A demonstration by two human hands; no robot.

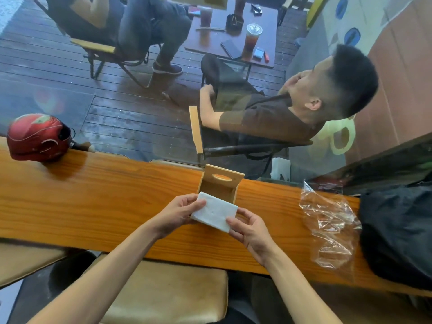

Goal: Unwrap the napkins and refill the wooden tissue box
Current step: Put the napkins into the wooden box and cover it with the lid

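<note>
A white stack of napkins (pixel 214 211) is held between both hands just above the wooden counter. My left hand (pixel 178 212) grips its left end and my right hand (pixel 249 228) grips its near right corner. Directly behind the stack stands the wooden tissue box (pixel 221 182), with an oval slot in the face turned toward me. The napkins overlap the box's front lower edge; I cannot tell whether they touch it. An empty clear plastic wrapper (pixel 329 228) lies crumpled on the counter to the right.
The long wooden counter (pixel 93 202) runs left to right against a window. A red helmet (pixel 37 137) sits at its far left, a black bag (pixel 399 232) at its right end. A padded stool (pixel 168 293) is below. People sit at a table beyond the glass.
</note>
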